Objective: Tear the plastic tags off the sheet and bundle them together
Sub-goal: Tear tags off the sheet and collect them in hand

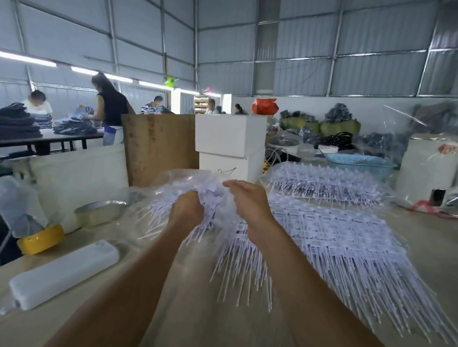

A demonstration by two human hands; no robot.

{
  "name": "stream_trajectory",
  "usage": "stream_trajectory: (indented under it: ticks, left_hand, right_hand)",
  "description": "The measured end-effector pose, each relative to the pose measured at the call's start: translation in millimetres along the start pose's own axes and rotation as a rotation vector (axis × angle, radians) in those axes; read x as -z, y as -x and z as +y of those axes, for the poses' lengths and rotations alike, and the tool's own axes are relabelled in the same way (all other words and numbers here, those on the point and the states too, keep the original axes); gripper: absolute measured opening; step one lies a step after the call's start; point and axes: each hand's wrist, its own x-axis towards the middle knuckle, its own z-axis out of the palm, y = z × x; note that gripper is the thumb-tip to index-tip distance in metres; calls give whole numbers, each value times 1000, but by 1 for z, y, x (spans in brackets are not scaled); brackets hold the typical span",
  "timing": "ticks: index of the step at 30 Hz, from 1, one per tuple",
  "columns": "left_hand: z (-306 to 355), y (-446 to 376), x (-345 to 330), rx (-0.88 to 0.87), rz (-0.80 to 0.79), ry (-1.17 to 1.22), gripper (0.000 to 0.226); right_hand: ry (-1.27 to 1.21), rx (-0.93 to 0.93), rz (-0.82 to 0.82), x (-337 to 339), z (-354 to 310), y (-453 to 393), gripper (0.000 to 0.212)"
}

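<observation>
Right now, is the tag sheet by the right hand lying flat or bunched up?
Flat. The tag sheet lies spread on the table, tails fanned toward the camera. Only the bundle gripped by both hands is bunched.

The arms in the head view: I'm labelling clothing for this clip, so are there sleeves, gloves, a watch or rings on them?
Both arms are bare along their whole visible length: no sleeves show. The left hand and the right hand wear no gloves. No watch, bracelet or band shows at either wrist. No ring is visible, though the fingers are partly hidden and slightly blurred.
</observation>
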Motion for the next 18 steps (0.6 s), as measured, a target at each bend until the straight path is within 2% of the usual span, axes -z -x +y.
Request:
stream_trajectory:
  ticks: [4,9,10,12,13,14,16,18]
  left_hand:
    - [15,-34,-13,-87,-7,14,35]
    - [19,-44,-37,-45,-108,-31,38]
    - [21,-46,-35,-74,-80,5,38]
    - [26,-44,-25,-104,101,166,33]
    - [27,-43,-25,-127,159,167,31]
    - [26,-43,-29,-80,153,100,35]
    - [18,-40,-39,-97,0,-143,41]
    - [10,-39,-43,-121,-20,-318,45]
  right_hand:
    - [-66,20,-4,2,0,-8,20]
    - [-22,30,-32,4,8,-9,19]
    - [-20,18,-37,5,9,-9,19]
    - [-24,-2,-42,5,9,-8,18]
    - [-25,-5,-42,5,8,-8,18]
    - [-29,-9,-44,5,7,-7,18]
    - [-35,-16,-58,4,5,-5,19]
    - [-29,-17,-70,5,4,-5,21]
